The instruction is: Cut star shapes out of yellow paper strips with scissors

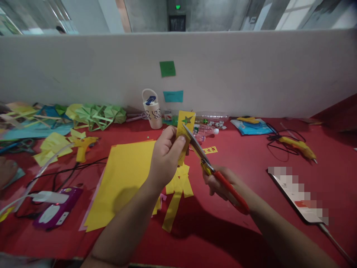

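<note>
My left hand (166, 154) pinches a narrow yellow paper strip (182, 118) and holds it upright above the table. A star-shaped hole is cut near the strip's top. Fingers of my right hand (220, 182) are wrapped round the red handles of a pair of scissors (203, 155). The blades point up and left, with their tip against the strip just below the star hole. Yellow paper offcuts (177, 190) lie on the table under my hands. A small yellow strip with star cut-outs (211, 150) lies behind the scissors.
Yellow paper sheets (122, 175) lie left, near a purple power strip (57, 208) and a yellow glue gun (83, 145). A cup (153, 113) and plastic bottles (209, 130) are at the back. Right are another glue gun (299, 146) and a phone (295, 197). Another person's hand (7, 171) shows far left.
</note>
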Tool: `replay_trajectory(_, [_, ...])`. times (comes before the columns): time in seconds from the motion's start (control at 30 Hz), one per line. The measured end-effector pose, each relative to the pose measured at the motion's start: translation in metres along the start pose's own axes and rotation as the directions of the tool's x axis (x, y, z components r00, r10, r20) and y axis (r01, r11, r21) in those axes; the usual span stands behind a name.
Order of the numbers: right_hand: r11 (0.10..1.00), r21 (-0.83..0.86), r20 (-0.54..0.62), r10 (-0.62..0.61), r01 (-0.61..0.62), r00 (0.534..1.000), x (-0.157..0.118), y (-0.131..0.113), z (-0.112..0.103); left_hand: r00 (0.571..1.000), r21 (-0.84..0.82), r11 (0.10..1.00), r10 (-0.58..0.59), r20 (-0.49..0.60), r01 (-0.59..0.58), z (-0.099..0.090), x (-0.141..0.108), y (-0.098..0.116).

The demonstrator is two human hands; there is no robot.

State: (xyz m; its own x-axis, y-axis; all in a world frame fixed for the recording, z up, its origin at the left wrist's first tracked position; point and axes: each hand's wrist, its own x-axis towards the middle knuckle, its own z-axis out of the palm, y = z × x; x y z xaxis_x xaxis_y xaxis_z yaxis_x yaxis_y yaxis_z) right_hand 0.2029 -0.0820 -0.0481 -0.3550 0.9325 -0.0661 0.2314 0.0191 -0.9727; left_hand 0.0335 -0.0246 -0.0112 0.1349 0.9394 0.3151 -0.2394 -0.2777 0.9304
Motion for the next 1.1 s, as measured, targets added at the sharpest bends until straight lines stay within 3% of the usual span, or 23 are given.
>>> replay_trajectory(0.57, [0.999,-0.035,-0.001,-0.017,0.017,1.000,-0.001,-0.004,-0.002,0.999,0.050,0.998,-0.040,0.014,0.040,-0.001,0.001,0.005])
replay_trajectory(0.83, [0.994,-0.095,0.014,-0.049,0.050,0.999,-0.001,0.001,-0.010,0.986,0.307,0.937,0.165,0.037,-0.168,-0.020,0.009,0.013])
replay_trajectory(0.93, [0.991,-0.134,0.012,-0.014,0.016,1.000,-0.002,-0.001,-0.011,0.977,0.324,0.925,0.212,-0.001,-0.201,-0.024,0.011,0.012])
replay_trajectory(1.1, [0.991,-0.130,0.039,-0.018,0.023,0.999,-0.003,-0.005,-0.013,0.994,0.193,0.975,0.105,0.030,-0.109,-0.026,0.010,0.009])
